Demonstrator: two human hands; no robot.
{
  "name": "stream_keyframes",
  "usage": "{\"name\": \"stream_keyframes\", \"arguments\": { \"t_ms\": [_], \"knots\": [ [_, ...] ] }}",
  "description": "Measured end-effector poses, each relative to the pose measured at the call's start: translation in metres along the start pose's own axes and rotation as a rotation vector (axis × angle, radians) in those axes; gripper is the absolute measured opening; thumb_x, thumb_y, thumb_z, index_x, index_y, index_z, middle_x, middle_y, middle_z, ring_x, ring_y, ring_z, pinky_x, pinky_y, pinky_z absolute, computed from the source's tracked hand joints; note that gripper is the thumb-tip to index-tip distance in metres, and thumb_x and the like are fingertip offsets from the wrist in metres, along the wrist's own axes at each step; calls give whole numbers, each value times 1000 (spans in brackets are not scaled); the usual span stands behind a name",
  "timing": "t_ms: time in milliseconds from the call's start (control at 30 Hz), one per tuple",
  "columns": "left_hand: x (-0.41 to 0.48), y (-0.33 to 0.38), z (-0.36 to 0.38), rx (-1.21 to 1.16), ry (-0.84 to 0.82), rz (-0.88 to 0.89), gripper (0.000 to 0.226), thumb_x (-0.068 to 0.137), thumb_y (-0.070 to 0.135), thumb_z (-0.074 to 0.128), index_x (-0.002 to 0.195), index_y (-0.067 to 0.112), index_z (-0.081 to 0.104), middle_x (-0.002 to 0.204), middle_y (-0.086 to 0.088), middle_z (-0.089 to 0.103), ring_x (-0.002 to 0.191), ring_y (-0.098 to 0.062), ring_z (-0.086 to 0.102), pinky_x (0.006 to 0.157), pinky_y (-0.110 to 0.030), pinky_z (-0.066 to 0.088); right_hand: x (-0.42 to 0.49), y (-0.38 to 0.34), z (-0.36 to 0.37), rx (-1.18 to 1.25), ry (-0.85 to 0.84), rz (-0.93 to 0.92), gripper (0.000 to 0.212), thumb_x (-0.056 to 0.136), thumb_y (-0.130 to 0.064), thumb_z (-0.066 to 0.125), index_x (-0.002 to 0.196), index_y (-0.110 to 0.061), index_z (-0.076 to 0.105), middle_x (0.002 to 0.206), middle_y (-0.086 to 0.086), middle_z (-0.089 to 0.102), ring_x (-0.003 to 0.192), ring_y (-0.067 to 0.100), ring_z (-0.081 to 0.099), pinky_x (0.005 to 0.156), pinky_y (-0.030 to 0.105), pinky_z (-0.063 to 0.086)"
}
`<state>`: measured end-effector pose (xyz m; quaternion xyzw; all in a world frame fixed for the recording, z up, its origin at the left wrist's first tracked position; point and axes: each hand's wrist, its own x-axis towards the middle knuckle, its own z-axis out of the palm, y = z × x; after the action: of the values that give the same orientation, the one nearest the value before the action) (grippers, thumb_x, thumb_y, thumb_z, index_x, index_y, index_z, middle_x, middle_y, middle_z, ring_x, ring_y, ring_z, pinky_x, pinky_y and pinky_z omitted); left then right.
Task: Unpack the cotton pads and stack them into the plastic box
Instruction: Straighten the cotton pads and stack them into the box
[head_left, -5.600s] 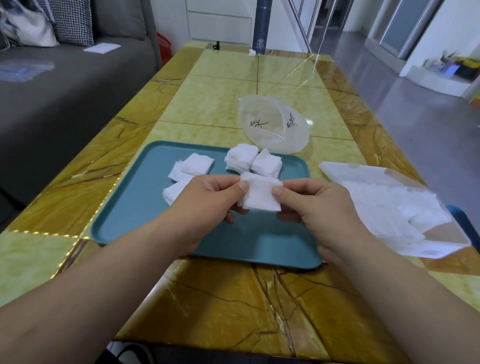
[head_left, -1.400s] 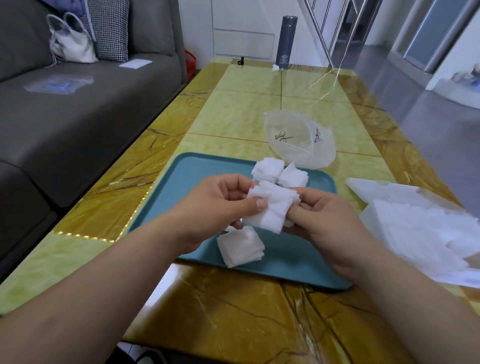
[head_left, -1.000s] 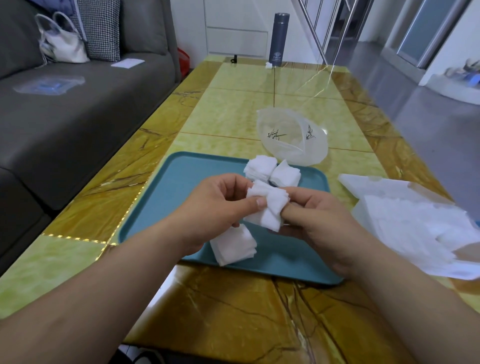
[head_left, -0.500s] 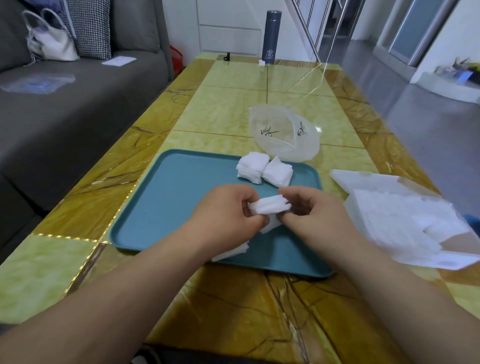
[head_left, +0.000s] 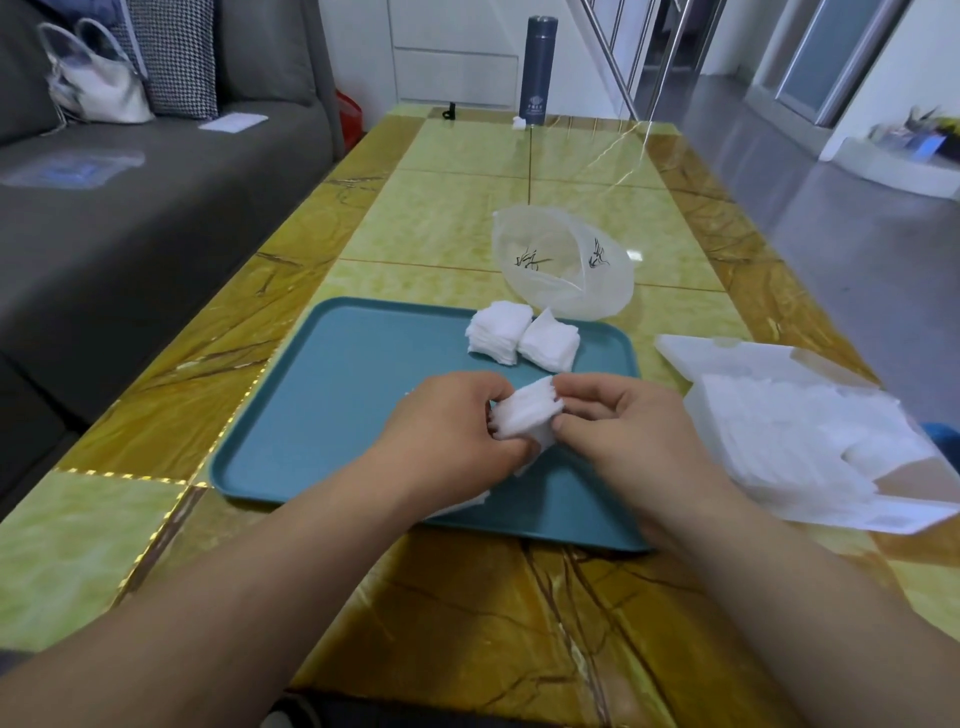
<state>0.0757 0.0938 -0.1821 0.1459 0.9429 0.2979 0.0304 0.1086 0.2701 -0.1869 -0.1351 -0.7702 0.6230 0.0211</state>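
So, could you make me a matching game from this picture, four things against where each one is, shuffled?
Things: 1 flask; 2 handbag; 3 cotton pad stack; 4 plastic box.
Places: A pinched by left hand and right hand; B on the sofa; C just beyond the tray; D far end of the table.
Pairs: 1-D; 2-B; 3-A; 4-C.

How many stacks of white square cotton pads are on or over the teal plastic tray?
4 stacks: two adjacent at far edge; one between left hand and right hand; one mostly hidden under left wrist.
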Motion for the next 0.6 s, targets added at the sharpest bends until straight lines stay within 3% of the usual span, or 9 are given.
{"name": "stream_keyframes", "arguments": {
  "t_ms": [167, 333, 467, 533, 600],
  "knots": [
    [2, -4, -3, 27, -1, 4, 16, 81, 40, 76, 90, 31, 67, 68, 12, 64, 69, -6, 60, 60, -26, 44, 1, 2, -2, 31, -2, 49, 49, 86, 7, 74, 131, -11, 67, 114, 2, 77, 104, 7, 72, 94, 21, 54],
    [2, -3, 0, 26, -7, 35, 15, 81, 39, 75, 90, 29, 68, 69, 12, 63, 71, -7, 60, 60, -28, 44, 0, 3, 0, -12, -57, 33, 46, 86, 7, 73, 127, -12, 70, 109, 2, 79, 103, 8, 74, 99, 27, 56],
    [4, -5, -2, 17, 14, 44, 10, 83, 35, 73, 90, 28, 70, 72, 11, 64, 76, -13, 63, 66, -31, 51, 0, -2, -1, -172, -81, -62, 69, 82, 4, 77, 144, -19, 58, 127, -4, 68, 115, 6, 66, 102, 21, 49],
    [3, -6, -2, -6, -1, 70, 9, 85, 34, 74, 92, 30, 71, 74, 11, 65, 76, -12, 62, 67, -30, 50, -2, -5, -1, -315, -101, -153, 67, 81, -4, 80, 140, -29, 60, 127, -12, 65, 116, 3, 63, 102, 20, 46],
    [3, -6, -2, -23, -12, 86, 14, 85, 32, 74, 99, 33, 71, 77, 12, 67, 77, -11, 63, 68, -29, 50, -3, -5, -1, -368, -85, -206, 46, 82, -9, 80, 117, -38, 69, 115, -17, 72, 106, 1, 67, 97, 20, 51]
  ]
}}
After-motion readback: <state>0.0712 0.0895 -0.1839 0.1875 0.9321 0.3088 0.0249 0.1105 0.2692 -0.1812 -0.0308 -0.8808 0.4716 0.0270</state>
